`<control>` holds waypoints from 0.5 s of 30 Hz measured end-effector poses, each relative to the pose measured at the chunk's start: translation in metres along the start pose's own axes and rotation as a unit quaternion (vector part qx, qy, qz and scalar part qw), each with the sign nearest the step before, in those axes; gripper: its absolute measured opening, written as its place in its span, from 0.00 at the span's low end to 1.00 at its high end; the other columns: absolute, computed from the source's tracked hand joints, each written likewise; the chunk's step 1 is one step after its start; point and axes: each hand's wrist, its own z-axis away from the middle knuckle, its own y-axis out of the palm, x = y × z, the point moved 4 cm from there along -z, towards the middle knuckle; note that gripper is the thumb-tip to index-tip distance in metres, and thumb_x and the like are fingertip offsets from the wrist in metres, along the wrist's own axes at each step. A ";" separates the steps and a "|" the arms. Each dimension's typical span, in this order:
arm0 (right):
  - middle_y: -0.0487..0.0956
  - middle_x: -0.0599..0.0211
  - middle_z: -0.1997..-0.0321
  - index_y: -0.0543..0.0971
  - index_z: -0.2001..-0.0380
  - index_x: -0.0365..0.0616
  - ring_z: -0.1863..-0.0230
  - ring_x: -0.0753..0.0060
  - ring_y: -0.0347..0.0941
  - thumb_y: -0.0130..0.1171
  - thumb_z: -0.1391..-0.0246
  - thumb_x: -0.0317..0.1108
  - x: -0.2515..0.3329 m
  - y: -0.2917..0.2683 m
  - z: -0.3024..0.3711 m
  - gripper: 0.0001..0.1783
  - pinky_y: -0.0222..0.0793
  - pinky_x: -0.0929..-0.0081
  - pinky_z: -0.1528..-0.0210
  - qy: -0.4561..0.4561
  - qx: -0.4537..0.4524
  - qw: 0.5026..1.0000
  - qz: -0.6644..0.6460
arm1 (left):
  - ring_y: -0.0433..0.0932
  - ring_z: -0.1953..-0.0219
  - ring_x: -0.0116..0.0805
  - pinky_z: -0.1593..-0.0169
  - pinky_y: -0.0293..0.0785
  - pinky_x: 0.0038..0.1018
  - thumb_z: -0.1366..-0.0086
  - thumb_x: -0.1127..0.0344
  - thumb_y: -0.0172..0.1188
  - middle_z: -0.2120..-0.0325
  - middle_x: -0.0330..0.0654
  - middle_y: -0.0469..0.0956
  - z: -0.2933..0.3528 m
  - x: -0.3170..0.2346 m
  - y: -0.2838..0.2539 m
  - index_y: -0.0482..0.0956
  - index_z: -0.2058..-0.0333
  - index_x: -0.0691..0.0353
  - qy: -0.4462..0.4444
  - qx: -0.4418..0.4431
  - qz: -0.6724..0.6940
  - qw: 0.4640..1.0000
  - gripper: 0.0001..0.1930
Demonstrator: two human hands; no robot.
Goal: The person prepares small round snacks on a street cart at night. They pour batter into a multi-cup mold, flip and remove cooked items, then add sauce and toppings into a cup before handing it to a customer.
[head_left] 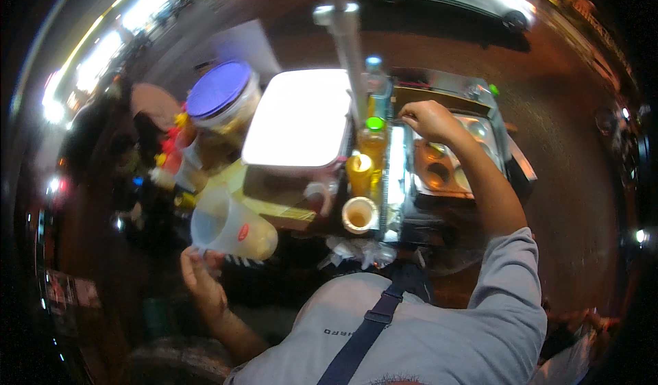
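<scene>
My left hand (pixel 204 282) is closed round the handle of a translucent plastic jug (pixel 229 224) at the left. The jug is tilted, its mouth toward the upper left, with something pale yellow near its base. My right hand (pixel 432 121) hangs over the far left part of a pan with round wells (pixel 445 192), its fingertips pinched together. What they hold, if anything, is too small to make out. Some wells look dark orange, others pale. Left of the pan stand an oil bottle with a green cap (pixel 374 137), a yellow container (pixel 360 171) and a cup with brownish contents (pixel 359 216).
A box with a bright white lid (pixel 298 118) occupies the middle of the stall. Beside it stands a clear tub with a purple lid (pixel 219 89), near red and yellow bottles (pixel 171 145). A metal pole (pixel 343 39) rises behind. Beyond lies a road with a silver car (pixel 452 0).
</scene>
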 end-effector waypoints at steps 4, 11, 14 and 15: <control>0.85 0.49 0.59 0.85 0.60 0.45 0.56 0.44 0.82 0.61 0.42 0.40 0.013 0.033 -0.044 0.13 0.77 0.51 0.54 -0.009 0.063 0.992 0.112 | 0.76 0.65 0.27 0.55 0.72 0.27 0.22 0.50 0.52 0.69 0.38 0.79 0.007 0.022 -0.033 0.74 0.54 0.61 0.020 -0.053 -0.070 0.996 0.18; 0.82 0.43 0.61 0.82 0.64 0.39 0.57 0.38 0.80 0.59 0.44 0.30 0.035 0.025 -0.026 0.08 0.75 0.53 0.55 -0.024 -0.006 0.998 0.065 | 0.77 0.64 0.27 0.53 0.76 0.30 0.21 0.55 0.53 0.73 0.34 0.74 -0.031 0.089 -0.072 0.73 0.57 0.61 -0.023 -0.051 -0.022 0.998 0.14; 0.80 0.45 0.67 0.82 0.64 0.36 0.64 0.38 0.77 0.62 0.40 0.33 0.061 -0.006 0.018 0.09 0.72 0.56 0.61 0.005 -0.076 0.994 0.078 | 0.76 0.64 0.25 0.55 0.75 0.26 0.22 0.56 0.55 0.70 0.35 0.77 -0.068 0.117 -0.075 0.73 0.55 0.60 -0.005 -0.029 -0.010 1.000 0.13; 0.80 0.47 0.70 0.81 0.67 0.34 0.68 0.43 0.76 0.63 0.40 0.33 0.075 -0.016 0.036 0.10 0.71 0.58 0.63 0.006 -0.100 0.989 0.107 | 0.76 0.65 0.24 0.56 0.74 0.24 0.23 0.55 0.56 0.69 0.35 0.77 -0.081 0.126 -0.074 0.73 0.55 0.60 -0.003 -0.019 0.015 1.000 0.14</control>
